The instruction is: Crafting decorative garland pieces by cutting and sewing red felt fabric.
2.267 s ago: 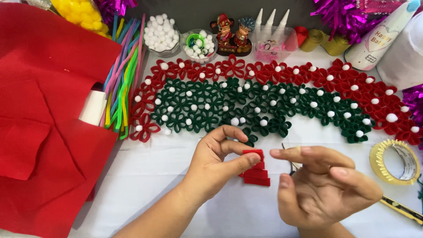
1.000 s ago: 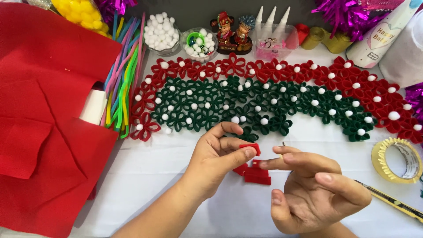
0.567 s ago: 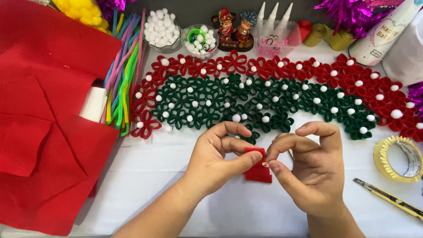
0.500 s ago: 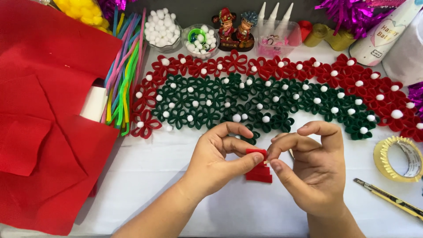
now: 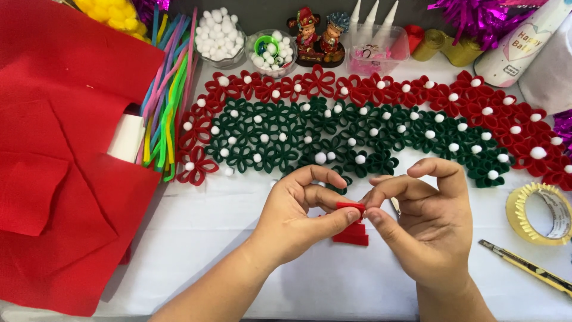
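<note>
- Left hand [image 5: 298, 214] and right hand [image 5: 426, 223] pinch a folded red felt piece [image 5: 351, 207] between thumbs and forefingers, centre table.
- Green-and-red flower mat [image 5: 357, 125] lies at 12 o'clock; tape roll [image 5: 541, 213] at 3.

Single head-worn view, looking steeply down and forward across a white table [image 5: 196, 238] from the near edge. Both hands (left hand [image 5: 298, 217], right hand [image 5: 426, 223]) lie close, low in the centre; the craft supplies at the table's far edge line the top of the picture.
</note>
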